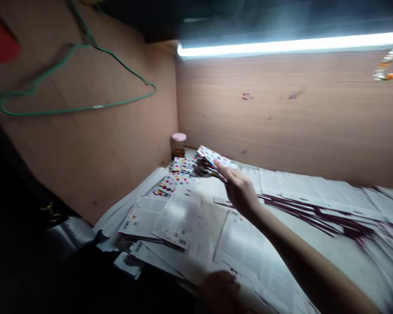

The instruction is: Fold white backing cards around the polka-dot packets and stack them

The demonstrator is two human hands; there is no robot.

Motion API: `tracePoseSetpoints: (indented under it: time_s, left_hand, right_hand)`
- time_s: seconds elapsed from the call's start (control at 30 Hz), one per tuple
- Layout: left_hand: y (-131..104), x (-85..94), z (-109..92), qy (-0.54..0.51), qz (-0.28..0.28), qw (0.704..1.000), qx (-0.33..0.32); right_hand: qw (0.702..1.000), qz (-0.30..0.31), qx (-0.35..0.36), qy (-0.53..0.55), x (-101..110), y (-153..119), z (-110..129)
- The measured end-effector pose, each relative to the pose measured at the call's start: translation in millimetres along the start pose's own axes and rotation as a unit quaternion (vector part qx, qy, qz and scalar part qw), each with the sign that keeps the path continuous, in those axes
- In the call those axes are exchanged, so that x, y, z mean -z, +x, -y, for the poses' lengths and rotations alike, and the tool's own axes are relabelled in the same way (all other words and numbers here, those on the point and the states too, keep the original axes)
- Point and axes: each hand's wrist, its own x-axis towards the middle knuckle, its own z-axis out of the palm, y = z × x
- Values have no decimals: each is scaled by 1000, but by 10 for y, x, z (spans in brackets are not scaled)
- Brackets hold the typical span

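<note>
1. We have one right hand [242,189] closed on one dotted stack [214,157], with the thumb on its spotted top face; the fingers underneath are mostly hidden.
2. The stack juts out past our fingertips, up and to the left, its dark layered edge towards us. The layers are too blurred for us to count.
3. At the bottom middle we make out one dark, blurred shape, seemingly our left hand [219,290]; we cannot tell whether its fingers are apart or together.
4. Just left of the stack we count at least two dotted pieces, one farther back [182,163] and one nearer us [175,179].
5. Behind these, in the corner, stands one jar [178,146] with a pink lid and something brown low inside.
6. Nearer us, printed sheets [178,216] overlap on the table; we count three barcodes among them, but not every sheet.
7. To the right of our wrist, several dark strips [314,216] lie in a loose bundle.
8. Farther out we see one green hanger [98,106] on the left wall and one lit tube light [281,46] above the back wall.
</note>
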Motion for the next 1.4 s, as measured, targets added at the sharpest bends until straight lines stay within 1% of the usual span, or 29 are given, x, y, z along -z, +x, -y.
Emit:
tracePoseSetpoints:
  time_s: [0.03,0.1,0.17,0.2,0.27,0.33,0.4,0.47,0.57,0.63,0.7,0.77,0.8,0.83,0.87,0.9,0.93,0.97,1.0,1.03,1.07,1.1,1.13,1.17,1.2,1.27,1.33,1.37,1.4]
  left_hand:
    - [16,-35,1,-18,-24,999,27]
    - [93,-110,-33,-33,-54,990,127]
    - [226,-190,-117,-10,-42,978,206]
    - [304,-233,-171,16,-20,971,239]
    - [460,-324,-278,79,38,948,305]
    - [592,-410,-340,146,81,918,359]
    - [691,-474,-330,192,97,897,386]
    - [773,-501,-258,211,104,885,401]
    - [901,-469,-92,210,116,880,410]
    - [994,-397,29,190,114,877,427]
    - [1077,-283,131,112,95,875,462]
    - [1128,-139,173,5,77,873,482]
    - [1134,-66,157,-55,72,872,481]
    - [1127,1,112,-131,62,866,478]
    - [1105,57,41,-219,42,851,475]
    - [1069,99,-50,-312,13,823,474]
    - [1023,125,-153,-410,-27,779,473]
    - [967,134,-256,-487,-67,732,473]
    - [905,130,-350,-533,-102,691,477]
    - [841,114,-429,-550,-128,668,485]
    - [778,89,-490,-549,-145,660,493]
    - [718,60,-534,-539,-155,662,497]
    - [662,29,-568,-524,-156,672,499]
    - [609,-2,-598,-507,-149,687,499]
    - [557,-30,-629,-491,-139,702,498]
    - [441,-72,-710,-469,-126,719,497]
    - [296,-86,-794,-489,-103,709,497]
    - [215,-84,-819,-517,-81,697,490]
    - [136,-76,-822,-550,-51,685,474]
  right_hand:
    - [999,-44,-3,-23,257,-347,-72]
    - [991,-75,-42,-105,674,-1093,-186]
    - [970,-32,-120,-207,888,-1810,-262]
    - [954,-6,-161,-252,908,-2124,-292]
    - [918,52,-234,-316,794,-2610,-341]
    - [881,115,-301,-347,556,-2877,-376]
    - [850,169,-358,-347,300,-2956,-409]
    - [835,200,-402,-320,106,-2934,-459]
    - [832,206,-457,-237,8,-2899,-543]
    - [838,158,-490,-180,70,-2929,-534]
    - [856,51,-503,-106,192,-2976,-414]
    - [864,-68,-496,47,320,-2987,-177]
    - [847,-105,-494,166,370,-2968,-29]
    - [806,-121,-494,303,404,-2930,126]
    - [741,-125,-494,437,421,-2877,276]
    - [664,-127,-493,548,421,-2812,410]
    - [587,-137,-493,628,407,-2742,519]
    - [519,-158,-497,678,381,-2674,598]
    - [463,-186,-503,706,348,-2614,648]
    - [418,-211,-510,722,312,-2566,669]
    - [378,-225,-518,733,277,-2531,669]
    - [343,-226,-525,745,247,-2508,653]
    - [320,-220,-528,756,223,-2495,628]
    - [312,-213,-527,762,208,-2488,598]
    - [319,-208,-524,762,202,-2486,568]
    - [359,-200,-516,752,220,-2485,511]
    - [381,-201,-508,746,270,-2490,462]
    - [372,-205,-504,752,301,-2494,445]
    - [352,-209,-501,762,333,-2500,436]
